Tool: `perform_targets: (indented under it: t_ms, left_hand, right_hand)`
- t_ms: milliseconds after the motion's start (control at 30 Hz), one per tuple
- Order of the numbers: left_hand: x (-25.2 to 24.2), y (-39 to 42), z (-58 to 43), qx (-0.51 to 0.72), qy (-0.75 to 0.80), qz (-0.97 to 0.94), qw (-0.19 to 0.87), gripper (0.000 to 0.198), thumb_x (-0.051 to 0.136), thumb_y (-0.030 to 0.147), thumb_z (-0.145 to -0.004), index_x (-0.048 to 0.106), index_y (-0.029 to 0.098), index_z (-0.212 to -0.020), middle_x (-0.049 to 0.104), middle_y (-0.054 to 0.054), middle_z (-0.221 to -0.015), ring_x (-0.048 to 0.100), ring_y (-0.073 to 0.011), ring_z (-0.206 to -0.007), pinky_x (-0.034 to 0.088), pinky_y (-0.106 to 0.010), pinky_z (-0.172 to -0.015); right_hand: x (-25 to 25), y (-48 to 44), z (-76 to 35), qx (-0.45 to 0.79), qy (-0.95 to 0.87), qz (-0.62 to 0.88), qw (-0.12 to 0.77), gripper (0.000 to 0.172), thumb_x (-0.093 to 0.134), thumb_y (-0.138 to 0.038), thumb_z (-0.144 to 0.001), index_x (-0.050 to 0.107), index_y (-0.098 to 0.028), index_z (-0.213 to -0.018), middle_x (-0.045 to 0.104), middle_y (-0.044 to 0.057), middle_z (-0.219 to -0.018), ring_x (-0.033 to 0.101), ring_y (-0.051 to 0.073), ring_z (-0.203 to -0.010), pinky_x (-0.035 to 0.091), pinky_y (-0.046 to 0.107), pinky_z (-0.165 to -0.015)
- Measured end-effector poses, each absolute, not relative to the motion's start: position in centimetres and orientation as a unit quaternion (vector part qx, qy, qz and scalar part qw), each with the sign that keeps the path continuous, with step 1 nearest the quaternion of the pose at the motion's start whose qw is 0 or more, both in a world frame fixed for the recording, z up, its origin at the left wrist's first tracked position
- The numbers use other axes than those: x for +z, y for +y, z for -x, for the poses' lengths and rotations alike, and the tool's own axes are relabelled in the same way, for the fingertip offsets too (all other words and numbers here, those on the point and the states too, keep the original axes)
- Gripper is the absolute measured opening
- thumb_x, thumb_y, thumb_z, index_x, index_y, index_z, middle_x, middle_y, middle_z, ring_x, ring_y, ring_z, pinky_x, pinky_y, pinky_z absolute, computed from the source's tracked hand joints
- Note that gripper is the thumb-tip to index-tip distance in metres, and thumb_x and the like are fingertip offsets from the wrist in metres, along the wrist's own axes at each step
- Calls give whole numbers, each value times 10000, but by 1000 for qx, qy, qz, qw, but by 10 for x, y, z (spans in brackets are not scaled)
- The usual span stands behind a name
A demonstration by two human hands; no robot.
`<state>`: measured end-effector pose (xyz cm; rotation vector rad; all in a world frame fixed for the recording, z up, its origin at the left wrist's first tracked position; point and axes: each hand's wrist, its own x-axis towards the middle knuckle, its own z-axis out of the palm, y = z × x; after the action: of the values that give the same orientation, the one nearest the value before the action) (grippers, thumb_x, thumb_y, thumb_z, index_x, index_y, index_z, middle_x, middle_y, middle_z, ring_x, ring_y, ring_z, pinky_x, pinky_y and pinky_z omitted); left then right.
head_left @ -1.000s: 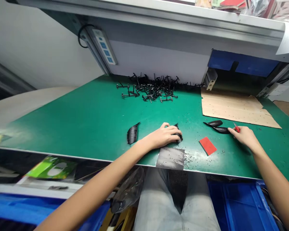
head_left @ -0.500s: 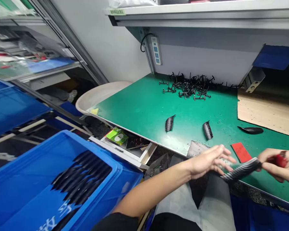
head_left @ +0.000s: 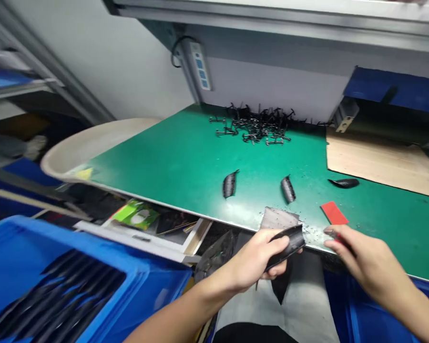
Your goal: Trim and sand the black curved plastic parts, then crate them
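The left hand point(head_left: 253, 259) is clamping on a curved, black, ribbed shell point(head_left: 296, 239), with the thumb pressing along its hollow inner side and the fingers wrapping beneath. This held shell is being positioned above the lap, at the front edge of the green, smooth-topped surface point(head_left: 157, 162). The right hand point(head_left: 366, 255) is closing around a small red-handled tool point(head_left: 342, 239), whose greyish tip is projecting between thumb and forefinger toward the held shell; tip and shell are standing apart. A grey rectangular sheet point(head_left: 277, 217) is lying at the front edge behind the held shell, with dark crumbs scattering beside it. A flat red rectangular card point(head_left: 334, 213) is lying just beyond the right hand. Two curved black shells point(head_left: 229, 185) are resting apart near the middle, and a slender black curved piece point(head_left: 344, 183) is lying near a brown cardboard sheet point(head_left: 382, 159). A tangled heap of black bar-shaped parts point(head_left: 259, 125) is occupying the rear. At lower left, a blue plastic bin point(head_left: 136, 281) is holding rows of dark elongated pieces point(head_left: 60, 295).
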<state>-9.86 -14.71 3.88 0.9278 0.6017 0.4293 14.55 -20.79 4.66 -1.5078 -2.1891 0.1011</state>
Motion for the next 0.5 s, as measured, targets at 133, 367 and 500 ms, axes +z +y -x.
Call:
perform_targets:
  t_ms: [133,367,500]
  left_hand:
    - [50,-154,97,128,290,-466,826,377,547,528,-896,515,154,-864,344,86,-498,241,-50,-417,144,-188,-402]
    - [54,-158,91,63,312,-477,819,434,532,592,-880,517,160,-923,334,101,-508,226,-57,-430,173,-205,-433]
    - [55,-156,86,46,303,-515,800,444,524,600,-888,530,157,-861,332,85,-563,257,-57,-455,195,-205,-441]
  right_hand:
    - [55,-218,-118,-66,-817,539,192,620,226,-641,-1056,533,-199,-748,554,-19,-577,542,137,-452,287,290,-450]
    - [47,-217,-122,-120,-796,571,160,839,38,-783,-951,520,-178,-627,525,10,-519,521,128,-425,212,294,-470]
    - [35,-219,-129,-66,-808,574,112,889,16,-808,-915,552,-181,-582,527,21,-429,456,133,-326,118,316,-453]
